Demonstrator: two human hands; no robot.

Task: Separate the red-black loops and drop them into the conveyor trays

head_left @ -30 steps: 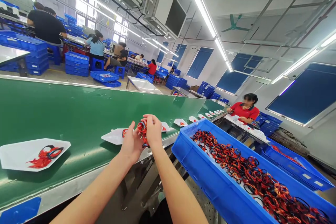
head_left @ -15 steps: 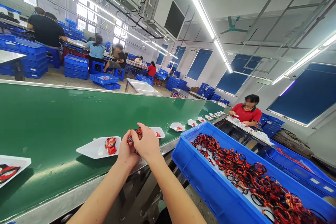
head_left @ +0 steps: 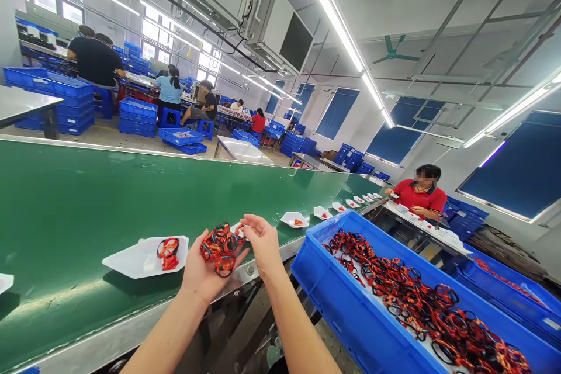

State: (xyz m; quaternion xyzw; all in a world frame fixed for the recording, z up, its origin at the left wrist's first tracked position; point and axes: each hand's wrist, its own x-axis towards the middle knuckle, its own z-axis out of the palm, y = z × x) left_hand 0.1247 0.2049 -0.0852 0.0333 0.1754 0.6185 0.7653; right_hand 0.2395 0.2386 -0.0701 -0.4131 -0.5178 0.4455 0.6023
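Note:
A tangle of red-and-black looped bands (head_left: 222, 249) lies in the cupped palm of my left hand (head_left: 200, 273), which faces up above the belt's near edge. My right hand (head_left: 263, 244) is just to the right, its fingertips curving towards the tangle, with nothing visible in them. Behind my left hand, a white tray (head_left: 127, 263) sits on the green conveyor belt (head_left: 131, 198) with a small heap of similar bands (head_left: 168, 253) on it.
Further white trays (head_left: 294, 220) line the belt towards a co-worker in a red shirt (head_left: 421, 196). A blue crate (head_left: 346, 310) full of bands stands to my right. Stacked blue crates and seated people fill the far room.
My hands have parted: the tangle now rests spread on my left palm, and my right hand has lifted off it. The white tray has moved left along the belt.

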